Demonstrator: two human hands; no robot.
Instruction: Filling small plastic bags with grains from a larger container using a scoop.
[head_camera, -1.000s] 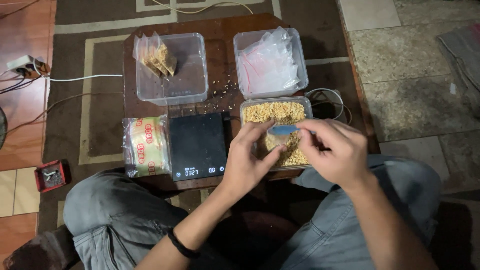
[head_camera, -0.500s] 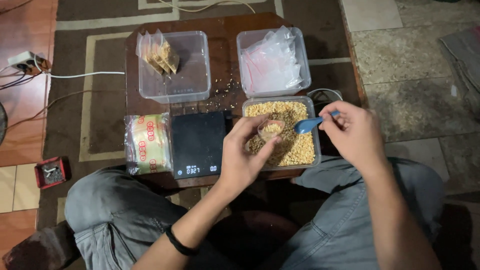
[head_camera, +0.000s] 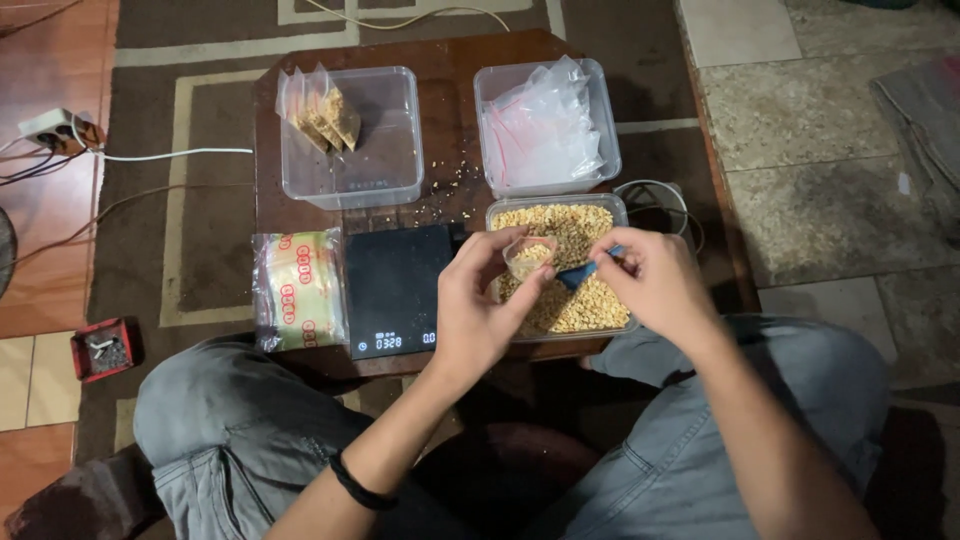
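Both hands' grip over brown table (head_camera: 455, 55); patterned rug (head_camera: 190, 200) beneath.

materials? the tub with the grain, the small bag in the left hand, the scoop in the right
Tub: looks like clear rigid plastic; the grain shows through its walls. Small bag in the left hand: thin clear film, likely soft plastic, glossy and creased. Scoop in the right hand: blue, probably hard plastic; mostly hidden, so unsure.

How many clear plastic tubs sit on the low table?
3: an upper-left tub with a few filled bags, an upper-right tub of empty bags, and a grain tub under both hands. None appears hidden.
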